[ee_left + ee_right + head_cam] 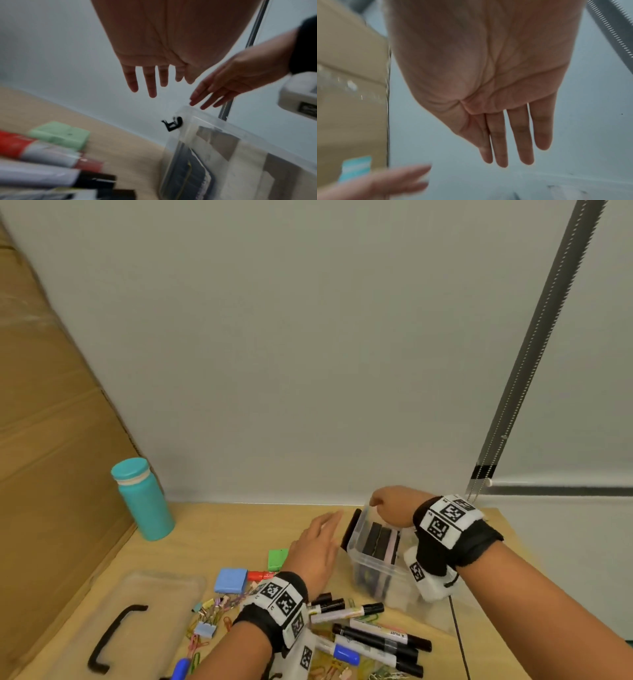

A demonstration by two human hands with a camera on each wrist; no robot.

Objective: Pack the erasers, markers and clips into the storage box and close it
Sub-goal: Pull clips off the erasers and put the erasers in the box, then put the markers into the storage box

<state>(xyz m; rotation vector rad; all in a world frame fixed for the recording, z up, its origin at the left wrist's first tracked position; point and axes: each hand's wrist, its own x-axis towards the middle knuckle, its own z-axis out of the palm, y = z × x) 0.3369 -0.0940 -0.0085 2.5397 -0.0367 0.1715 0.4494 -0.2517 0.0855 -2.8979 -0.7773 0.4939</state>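
Note:
A clear storage box (368,565) stands open on the wooden table and holds dark erasers (378,541) set on edge. My right hand (390,503) hovers over the box's far rim with straight, empty fingers (511,142). My left hand (317,542) is flat and empty just left of the box, above a green eraser (277,558). A blue eraser (231,580), a red marker (260,575), several black and white markers (376,635) and coloured clips (209,616) lie in front. The clear lid (137,621) with a black handle lies at the left.
A teal bottle (144,498) stands at the back left beside a large cardboard panel (44,440). A white wall runs close behind the table. A grey toothed rail (534,354) leans at the right. The table's right edge (507,529) is near the box.

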